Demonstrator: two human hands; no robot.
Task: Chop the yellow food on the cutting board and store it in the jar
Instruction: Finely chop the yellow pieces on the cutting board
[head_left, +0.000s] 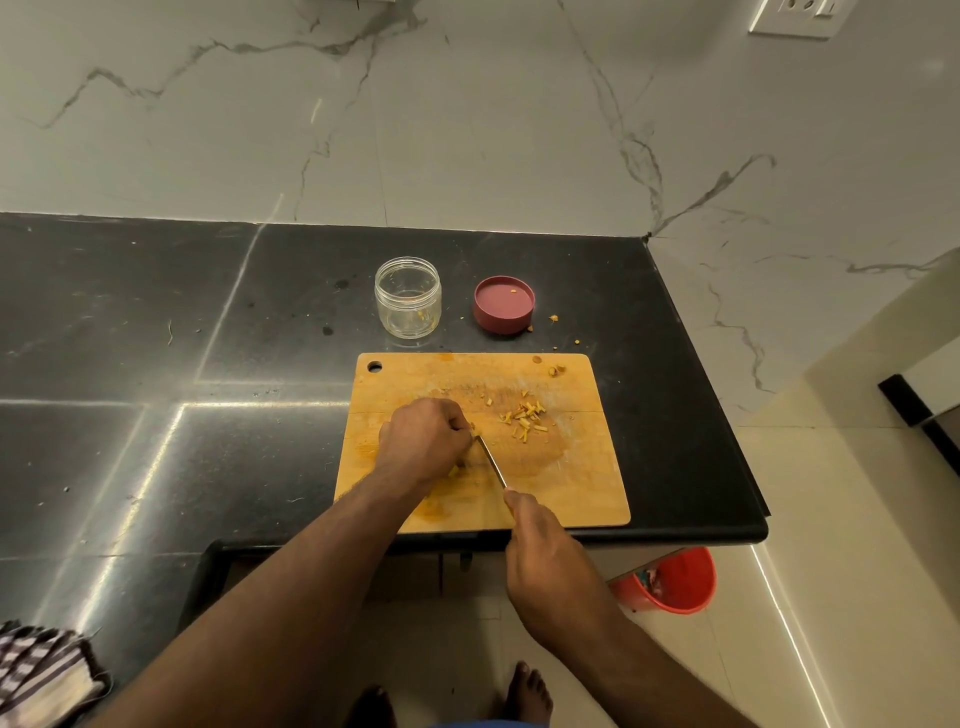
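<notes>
Left hand (423, 441), mid frame, fingers curled down, pinning yellow food (457, 470) on board (582, 467) so it stays put. Knife (491, 460) just right of it, gripped tight by right hand (540, 551) to cut. Cut bits (524, 418) right of knife. Jar (408, 297), lid (504, 304) above board, open, ready to fill.
</notes>
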